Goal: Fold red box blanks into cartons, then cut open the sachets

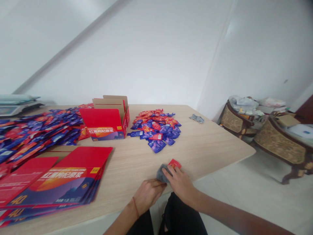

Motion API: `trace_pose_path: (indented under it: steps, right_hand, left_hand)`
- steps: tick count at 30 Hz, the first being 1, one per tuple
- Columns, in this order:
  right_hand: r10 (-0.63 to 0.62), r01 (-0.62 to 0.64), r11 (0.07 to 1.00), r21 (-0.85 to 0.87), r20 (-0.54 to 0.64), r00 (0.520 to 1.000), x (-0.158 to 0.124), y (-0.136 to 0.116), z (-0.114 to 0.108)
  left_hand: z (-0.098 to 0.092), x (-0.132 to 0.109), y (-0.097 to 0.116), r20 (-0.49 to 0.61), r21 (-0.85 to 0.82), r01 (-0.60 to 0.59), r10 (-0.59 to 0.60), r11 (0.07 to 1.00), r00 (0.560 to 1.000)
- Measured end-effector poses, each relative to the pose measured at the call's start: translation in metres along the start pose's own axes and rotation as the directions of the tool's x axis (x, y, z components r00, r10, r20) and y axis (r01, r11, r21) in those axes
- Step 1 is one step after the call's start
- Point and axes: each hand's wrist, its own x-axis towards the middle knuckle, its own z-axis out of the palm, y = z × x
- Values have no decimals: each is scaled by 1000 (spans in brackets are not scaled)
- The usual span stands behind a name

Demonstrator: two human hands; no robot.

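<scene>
Near the table's front edge, my right hand point(181, 183) presses a bunched grey cloth point(161, 174) down, with its fingers curled over it. A red sachet point(175, 164) sticks out flat beyond those fingertips, partly covered by the hand and cloth. My left hand point(150, 195) is closed beside the cloth's near left side; its fingertips are hidden, so what they pinch cannot be made out. Farther back lies a loose heap of red and purple sachets point(158, 129).
Left of the heap stands an open red and purple carton point(107, 125). Flattened cartons point(73, 176) are stacked at front left, before a bigger sachet pile point(49, 127). A scale point(18, 107) stands behind. Another grey cloth point(197, 118) lies at back right; patterned chairs point(281, 143) stand beyond.
</scene>
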Motion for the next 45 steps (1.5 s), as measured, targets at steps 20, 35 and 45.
trace_pose_path:
  steps: [20, 35, 45]
  right_hand:
    - [133, -122, 967, 224, -35, 991, 27, 60, -53]
    - [7, -11, 997, 82, 46, 999, 5, -6, -16]
    - [46, -46, 998, 38, 3, 999, 4, 20, 3]
  left_hand:
    - [2, -4, -7, -32, 24, -57, 57, 998, 998]
    - [4, -1, -3, -24, 25, 12, -11, 1000, 1000]
    - [-1, 0, -3, -28, -37, -17, 16, 999, 999]
